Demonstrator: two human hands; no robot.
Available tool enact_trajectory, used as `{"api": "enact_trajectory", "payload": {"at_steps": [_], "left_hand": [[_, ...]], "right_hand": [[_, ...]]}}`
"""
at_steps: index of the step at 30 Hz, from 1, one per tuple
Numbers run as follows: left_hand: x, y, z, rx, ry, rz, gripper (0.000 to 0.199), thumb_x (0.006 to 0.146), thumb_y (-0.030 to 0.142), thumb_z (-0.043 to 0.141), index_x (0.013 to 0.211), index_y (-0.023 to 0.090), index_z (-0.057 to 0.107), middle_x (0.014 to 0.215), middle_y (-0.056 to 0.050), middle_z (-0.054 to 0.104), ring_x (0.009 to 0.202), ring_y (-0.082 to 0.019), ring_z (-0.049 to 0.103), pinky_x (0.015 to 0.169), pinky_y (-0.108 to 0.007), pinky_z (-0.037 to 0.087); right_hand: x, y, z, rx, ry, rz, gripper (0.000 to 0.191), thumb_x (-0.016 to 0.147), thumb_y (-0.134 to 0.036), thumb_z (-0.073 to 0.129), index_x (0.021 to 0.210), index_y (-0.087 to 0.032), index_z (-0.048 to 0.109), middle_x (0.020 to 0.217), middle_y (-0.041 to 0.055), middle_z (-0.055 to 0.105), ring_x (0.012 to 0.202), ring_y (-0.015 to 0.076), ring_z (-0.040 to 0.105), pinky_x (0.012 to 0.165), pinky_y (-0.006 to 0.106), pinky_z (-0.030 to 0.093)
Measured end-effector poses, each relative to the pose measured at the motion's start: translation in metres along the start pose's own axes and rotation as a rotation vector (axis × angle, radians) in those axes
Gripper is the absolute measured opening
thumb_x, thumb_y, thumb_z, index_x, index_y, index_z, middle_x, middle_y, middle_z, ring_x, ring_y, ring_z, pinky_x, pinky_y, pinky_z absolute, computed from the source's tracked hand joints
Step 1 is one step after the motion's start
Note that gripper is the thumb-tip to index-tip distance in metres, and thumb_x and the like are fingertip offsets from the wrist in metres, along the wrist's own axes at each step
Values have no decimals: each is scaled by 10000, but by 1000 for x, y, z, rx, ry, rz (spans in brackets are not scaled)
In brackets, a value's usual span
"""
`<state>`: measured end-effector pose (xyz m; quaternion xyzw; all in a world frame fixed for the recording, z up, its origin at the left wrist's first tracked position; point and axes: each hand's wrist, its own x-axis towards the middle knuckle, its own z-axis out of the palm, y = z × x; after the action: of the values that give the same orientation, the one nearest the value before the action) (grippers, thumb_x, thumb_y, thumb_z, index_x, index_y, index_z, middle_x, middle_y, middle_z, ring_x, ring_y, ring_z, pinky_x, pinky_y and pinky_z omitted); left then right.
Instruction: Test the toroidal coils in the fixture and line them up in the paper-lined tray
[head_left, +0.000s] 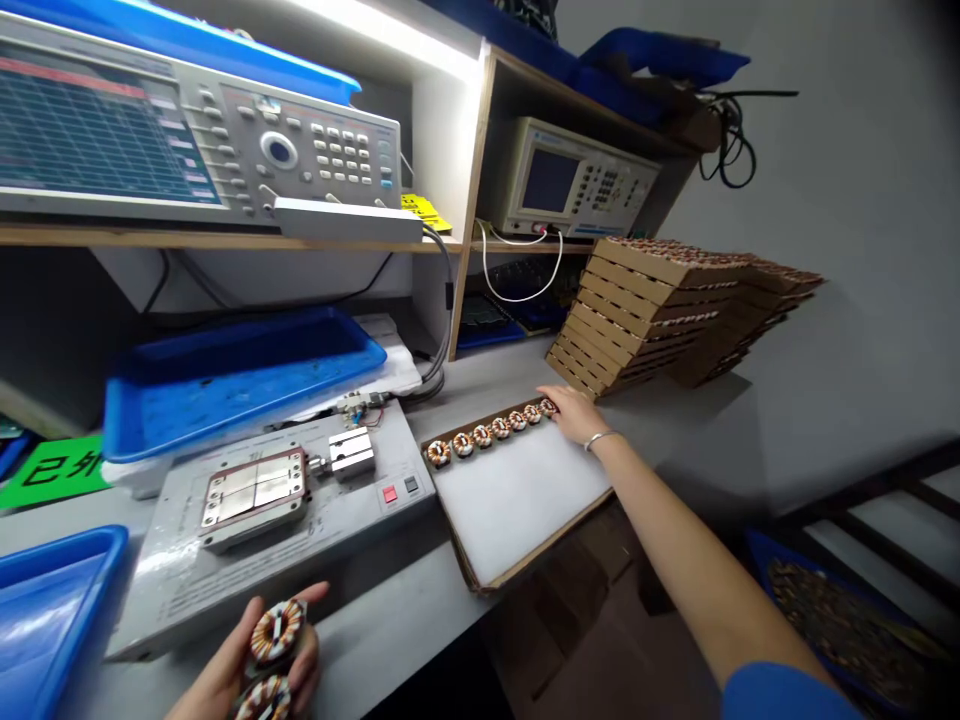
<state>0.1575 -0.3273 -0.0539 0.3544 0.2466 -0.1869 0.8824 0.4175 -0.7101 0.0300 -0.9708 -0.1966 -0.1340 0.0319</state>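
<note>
Two copper-wound toroidal coils, the upper coil (276,632) and the lower coil (264,700), rest in my left hand (238,655), whose fingers curl round them at the bottom of the view. Far to the right, my right hand (574,414) reaches to the end of a row, its fingertips on a toroidal coil (549,407) at the back right corner of a shallow cardboard tray. Several more coils, such as this end coil (439,453), line the tray's back edge. White foam (517,505) covers the floor of the cardboard tray (504,580).
A grey test fixture (330,540) with a metal plate stands left of the cardboard tray. Blue trays (247,360) lie behind it and at lower left. Stacked cardboard trays of coils (637,310) rise at back right. Instruments (315,150) sit on the shelf above.
</note>
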Motion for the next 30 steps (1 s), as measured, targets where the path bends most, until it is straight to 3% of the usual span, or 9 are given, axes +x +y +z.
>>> {"api": "enact_trajectory", "payload": {"at_steps": [3,6,9,11,14,17,21,24,30], "left_hand": [[-10,0,9,14,-36,40,597,760,540,480,1268,243,378,561,15,480,433,-114,366,338,-222,343],[-20,3,22,45,-92,89,533,795,529,434,1240,237,411,593,11,500,451,-112,377,353,-213,316],[-28,4,29,84,-76,129,484,796,538,424,1164,226,467,593,7,518,465,-125,418,358,-214,311],[-32,3,30,92,-19,144,434,782,549,443,1013,194,539,561,1,519,461,-130,439,359,-213,313],[-38,1,24,74,88,176,414,761,565,466,753,160,552,506,-6,506,439,-121,442,362,-211,320],[-44,4,14,71,23,215,474,778,594,400,686,150,540,544,-30,536,446,-112,444,359,-199,314],[-49,10,-4,-21,-145,256,512,801,601,329,985,179,555,606,-13,543,449,-108,433,339,-184,288],[-48,12,-18,-105,-144,267,563,800,591,353,1154,173,484,621,-13,544,468,-115,446,337,-184,281],[-40,12,-36,-215,-135,268,581,788,588,392,1131,131,498,610,-19,545,448,-98,430,331,-178,271]], "right_hand": [[-5,-36,-21,12,84,-70,466,713,-25,482,1155,-163,532,1199,117,518,1081,258,471,943,428,364],[-19,-112,-47,267,155,-329,366,779,-132,504,1139,-187,536,1154,92,544,1080,228,482,954,412,386],[-43,-205,-59,611,-43,-640,367,809,-267,550,1164,-183,507,1109,76,568,996,162,533,882,310,456],[-58,-257,-55,697,-174,-820,436,773,-327,604,1160,-150,507,1086,85,578,986,158,535,866,279,459],[-67,-306,-39,675,-288,-951,455,731,-310,654,1125,-119,530,984,82,606,905,162,553,817,270,469],[-57,-326,-28,663,-317,-937,322,724,-224,655,1020,-115,589,889,67,609,818,150,561,749,251,479],[-19,-337,-19,729,-154,-829,266,757,-149,601,1021,-122,584,964,81,604,895,150,550,827,273,456],[13,-345,-8,646,-11,-762,251,786,-130,550,1035,-144,576,1004,86,597,963,173,526,885,325,428],[40,-355,12,477,-19,-790,236,801,-143,522,1026,-162,594,1010,87,605,953,197,523,871,350,433]]}}
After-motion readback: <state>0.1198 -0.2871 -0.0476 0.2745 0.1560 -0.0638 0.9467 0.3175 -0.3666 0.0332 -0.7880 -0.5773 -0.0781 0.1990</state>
